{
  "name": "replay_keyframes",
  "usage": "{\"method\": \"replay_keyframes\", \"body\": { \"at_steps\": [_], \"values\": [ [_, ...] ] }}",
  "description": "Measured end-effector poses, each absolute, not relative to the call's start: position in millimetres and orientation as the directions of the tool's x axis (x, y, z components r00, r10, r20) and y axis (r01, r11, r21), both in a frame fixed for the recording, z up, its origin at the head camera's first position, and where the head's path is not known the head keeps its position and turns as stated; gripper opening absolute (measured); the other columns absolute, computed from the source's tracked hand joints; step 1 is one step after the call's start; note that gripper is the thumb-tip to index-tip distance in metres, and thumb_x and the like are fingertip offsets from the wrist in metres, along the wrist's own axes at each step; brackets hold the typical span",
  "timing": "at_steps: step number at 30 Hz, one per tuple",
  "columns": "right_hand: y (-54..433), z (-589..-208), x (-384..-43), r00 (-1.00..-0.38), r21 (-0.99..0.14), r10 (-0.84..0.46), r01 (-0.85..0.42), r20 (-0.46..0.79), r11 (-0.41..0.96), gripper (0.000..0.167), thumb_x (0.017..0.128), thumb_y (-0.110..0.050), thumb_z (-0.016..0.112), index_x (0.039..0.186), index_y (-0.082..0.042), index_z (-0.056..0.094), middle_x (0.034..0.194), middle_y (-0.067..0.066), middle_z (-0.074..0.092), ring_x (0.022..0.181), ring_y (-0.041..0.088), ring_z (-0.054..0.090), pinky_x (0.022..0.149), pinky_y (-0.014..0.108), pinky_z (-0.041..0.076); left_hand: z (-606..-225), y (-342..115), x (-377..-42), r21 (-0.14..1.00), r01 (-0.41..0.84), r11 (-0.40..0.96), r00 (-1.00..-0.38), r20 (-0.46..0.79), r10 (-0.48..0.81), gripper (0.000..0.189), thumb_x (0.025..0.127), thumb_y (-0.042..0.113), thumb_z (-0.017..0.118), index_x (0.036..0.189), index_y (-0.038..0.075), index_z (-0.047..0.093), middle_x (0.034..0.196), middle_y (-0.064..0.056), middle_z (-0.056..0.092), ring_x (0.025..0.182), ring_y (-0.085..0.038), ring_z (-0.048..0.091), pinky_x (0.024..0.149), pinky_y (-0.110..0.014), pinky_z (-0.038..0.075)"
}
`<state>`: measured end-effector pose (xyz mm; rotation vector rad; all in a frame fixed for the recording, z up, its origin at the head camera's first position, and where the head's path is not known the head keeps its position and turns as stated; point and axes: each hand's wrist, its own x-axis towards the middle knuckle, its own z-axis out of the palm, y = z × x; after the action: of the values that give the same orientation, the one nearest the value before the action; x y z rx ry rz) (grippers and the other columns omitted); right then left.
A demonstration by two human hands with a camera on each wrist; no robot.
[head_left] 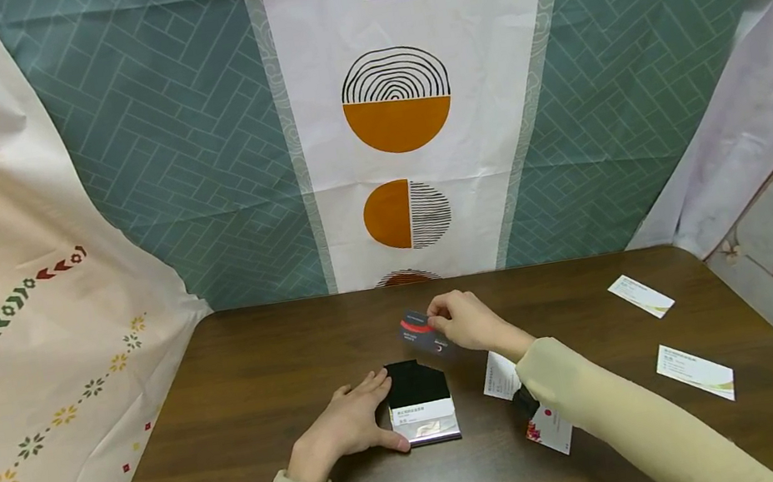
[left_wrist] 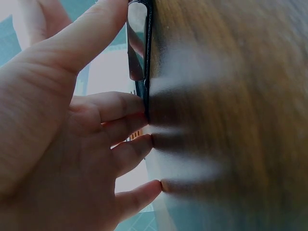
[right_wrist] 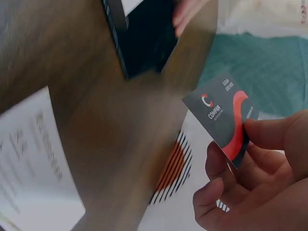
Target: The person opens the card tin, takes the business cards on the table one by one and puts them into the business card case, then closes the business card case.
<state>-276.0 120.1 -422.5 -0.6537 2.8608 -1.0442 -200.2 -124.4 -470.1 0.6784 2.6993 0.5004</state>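
Note:
My right hand [head_left: 466, 319] pinches a dark grey business card [right_wrist: 219, 113] with a red curved stripe between thumb and fingers, above the table. Just nearer to me lies a black card holder [head_left: 417, 384], its flap folded back and a white card [head_left: 421, 412] showing behind its metallic front. At the holder's left side my left hand [head_left: 354, 419] rests with fingers spread, thumb at the lower corner and fingertips along the upper edge. In the left wrist view the thumb touches the holder's metallic part [left_wrist: 137, 43], while the other fingertips meet the tabletop.
Beneath and beside my right forearm lie a white business card [head_left: 499, 376] and a card with red flowers [head_left: 553, 429]. Two more white cards, an upper one [head_left: 641, 296] and a lower one [head_left: 696, 372], lie at the right. Patterned curtains [head_left: 188, 137] hang behind the brown table [head_left: 260, 354].

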Motion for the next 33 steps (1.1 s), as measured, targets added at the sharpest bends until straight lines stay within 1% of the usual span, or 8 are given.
{"method": "replay_keyframes", "body": {
  "at_steps": [9,15,19,28,33],
  "values": [
    [102.9,-426.2,-253.1,-0.870,-0.638,-0.490,-0.406,0.051,0.654,0.009,0.095,-0.013,0.065,0.086,-0.014,0.068,0.070,-0.006,0.059,0.065,0.012,0.052,0.059,0.028,0.044,-469.0,-121.9,-201.1,0.407,0.375,0.833,-0.845,-0.220,0.488,0.105,0.068,0.062,0.079,0.147,0.003,0.043,0.156,-0.012,0.032,0.145,-0.029,0.024,0.111,-0.057,0.020],
    [100.0,-436.0,-243.4,-0.846,-0.621,-0.533,-0.437,0.037,0.651,0.011,0.096,-0.013,0.063,0.087,-0.016,0.068,0.071,-0.008,0.057,0.065,0.010,0.051,0.060,0.028,0.043,-469.0,-122.3,-200.7,0.415,0.367,0.832,-0.846,-0.222,0.484,0.105,0.068,0.062,0.080,0.148,0.004,0.043,0.156,-0.012,0.032,0.145,-0.030,0.023,0.111,-0.056,0.019],
    [100.3,-441.0,-240.7,-0.827,-0.620,-0.561,-0.456,0.030,0.639,0.011,0.095,-0.012,0.064,0.086,-0.016,0.068,0.070,-0.009,0.058,0.063,0.009,0.051,0.059,0.028,0.043,-468.6,-123.0,-200.8,0.406,0.374,0.834,-0.847,-0.216,0.486,0.107,0.068,0.062,0.079,0.149,0.004,0.040,0.157,-0.011,0.031,0.145,-0.030,0.024,0.111,-0.056,0.020],
    [98.8,-456.4,-237.1,-0.790,-0.615,-0.612,-0.496,0.027,0.612,0.012,0.091,-0.008,0.067,0.081,-0.015,0.070,0.067,-0.012,0.057,0.062,0.005,0.051,0.058,0.025,0.044,-468.1,-123.7,-199.9,0.411,0.390,0.824,-0.840,-0.206,0.501,0.105,0.070,0.061,0.079,0.148,0.002,0.041,0.157,-0.012,0.030,0.145,-0.030,0.024,0.111,-0.057,0.020],
    [96.9,-461.8,-234.2,-0.780,-0.593,-0.625,-0.518,0.033,0.616,0.009,0.089,-0.009,0.070,0.083,-0.013,0.074,0.069,-0.013,0.062,0.064,0.004,0.052,0.061,0.024,0.045,-466.6,-123.6,-198.9,0.417,0.384,0.824,-0.840,-0.213,0.499,0.106,0.069,0.061,0.079,0.148,0.001,0.041,0.157,-0.012,0.029,0.145,-0.030,0.024,0.111,-0.057,0.019]
  ]
}}
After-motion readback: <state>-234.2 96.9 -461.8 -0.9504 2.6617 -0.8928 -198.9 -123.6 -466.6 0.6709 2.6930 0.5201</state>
